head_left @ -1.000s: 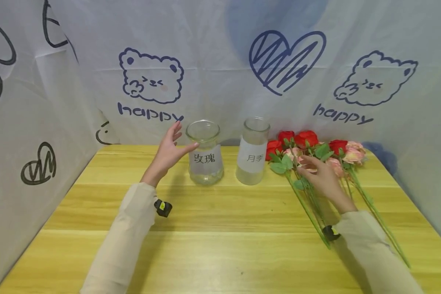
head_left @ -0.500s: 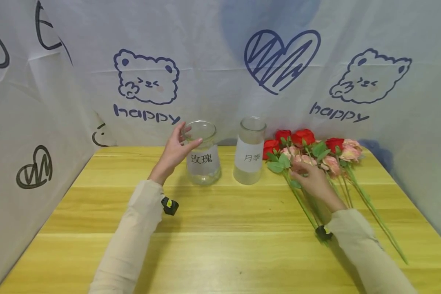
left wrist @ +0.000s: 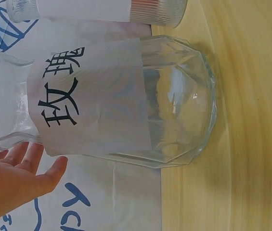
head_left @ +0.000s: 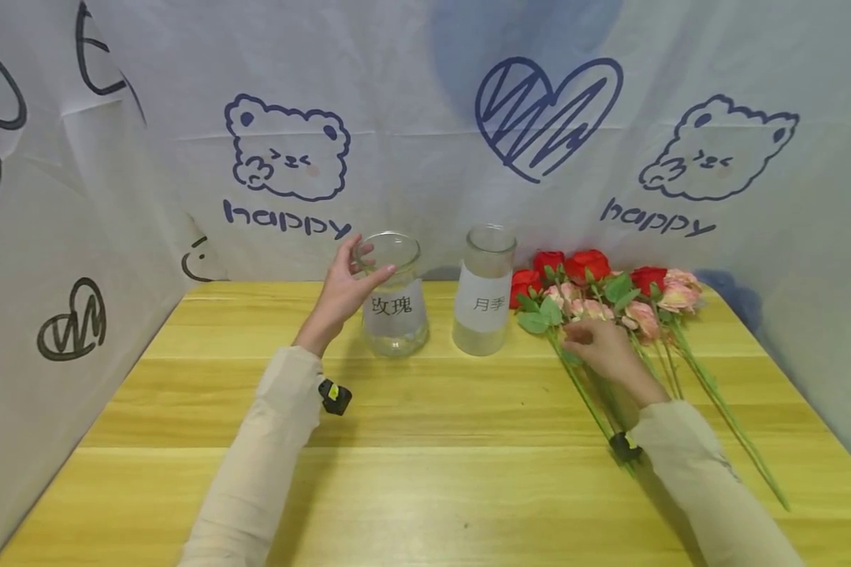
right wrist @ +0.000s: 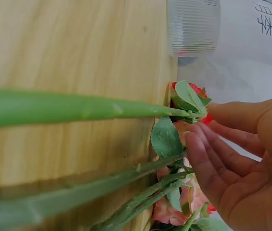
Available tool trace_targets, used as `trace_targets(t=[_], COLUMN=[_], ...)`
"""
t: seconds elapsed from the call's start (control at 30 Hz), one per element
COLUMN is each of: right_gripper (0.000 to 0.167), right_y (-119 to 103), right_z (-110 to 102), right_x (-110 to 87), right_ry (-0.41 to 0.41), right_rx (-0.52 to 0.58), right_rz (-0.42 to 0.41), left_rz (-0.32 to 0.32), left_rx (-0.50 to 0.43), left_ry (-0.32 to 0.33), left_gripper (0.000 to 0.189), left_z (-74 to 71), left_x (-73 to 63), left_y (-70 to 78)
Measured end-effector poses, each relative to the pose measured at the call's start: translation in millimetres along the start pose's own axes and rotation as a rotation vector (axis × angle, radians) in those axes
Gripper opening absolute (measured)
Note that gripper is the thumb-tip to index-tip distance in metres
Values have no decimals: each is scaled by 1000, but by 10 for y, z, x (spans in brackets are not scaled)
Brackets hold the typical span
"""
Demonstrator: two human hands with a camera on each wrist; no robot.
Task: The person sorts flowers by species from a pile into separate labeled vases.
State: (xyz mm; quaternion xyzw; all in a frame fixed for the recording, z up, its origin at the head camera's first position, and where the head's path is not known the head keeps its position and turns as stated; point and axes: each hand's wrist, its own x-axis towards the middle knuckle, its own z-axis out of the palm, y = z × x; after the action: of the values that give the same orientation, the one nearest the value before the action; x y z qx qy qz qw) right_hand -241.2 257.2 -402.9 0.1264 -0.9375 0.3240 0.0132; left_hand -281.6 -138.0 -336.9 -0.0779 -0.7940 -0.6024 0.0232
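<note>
Hands well apart, each at its own object. Left hand (head_left: pixel 343 291) sits beside the neck of 1 wide glass jar (head_left: pixel 395 344), thumb toward the near side, fingers spread along the outer side; contact with the glass cannot be confirmed. Right hand (head_left: pixel 610 356) is at the flower bundle, thumb and fingertips converging on 1 green stem (right wrist: pixel 102 109) just below some leaves (right wrist: pixel 190 97). Whether they pinch it, cannot tell; which bloom it carries is also unclear.

Positions: 1 narrow ribbed jar (head_left: pixel 480 342) stands upright between the hands; the wide jar stands upright just right of the left hand. Each carries a paper label (head_left: pixel 484 311). Red flowers (head_left: pixel 587 266) lie beyond the right hand, pink flowers (head_left: pixel 641 317) just beyond it, with stems running back past that wrist on the wooden table (head_left: pixel 425 488).

Handling (judged): flower probably light, its head soft and easily crushed, its stem stiffer but bendable. Best hold is on the stem under the leaves, clear of the petals; stems lie close, so a neighbour may drag along. Wide jar probably heavier, smooth, slippery and breakable; best steadied round the neck, below the rim.
</note>
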Motion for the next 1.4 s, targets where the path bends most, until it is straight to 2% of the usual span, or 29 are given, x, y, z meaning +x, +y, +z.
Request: trace_targets(t=[0.13, 0.33, 0.57, 0.7, 1.0, 1.17, 1.4], right_gripper=[33, 28, 28, 30, 41, 43, 40], right_y=[-7, -37, -89, -108, -131, -203, -222], right_z=[15, 58, 93, 104, 2, -108, -185], right_x=[7, 73, 116, 100, 34, -14, -61], right_ry=[-50, -65, -118, -138, -199, -193, -114], right_rx=[1, -40, -86, -21, 287, 303, 303], right_rz=[-4, -48, -9, 34, 164, 228, 226], left_rz=[-11, -13, -21, -21, -15, -10, -10], left_rx=[-15, -12, -11, -9, -20, -45, -79], left_ry=[10, 23, 24, 21, 13, 15, 34], left_gripper=[86, 87, 86, 85, 84, 84, 85], left_z=[9, 11, 22, 34, 37, 43, 60], left_x=[-10, -28, -32, -32, -19, -10, 15], left_y=[-4, -14, -31, -24, -17, -10, -49])
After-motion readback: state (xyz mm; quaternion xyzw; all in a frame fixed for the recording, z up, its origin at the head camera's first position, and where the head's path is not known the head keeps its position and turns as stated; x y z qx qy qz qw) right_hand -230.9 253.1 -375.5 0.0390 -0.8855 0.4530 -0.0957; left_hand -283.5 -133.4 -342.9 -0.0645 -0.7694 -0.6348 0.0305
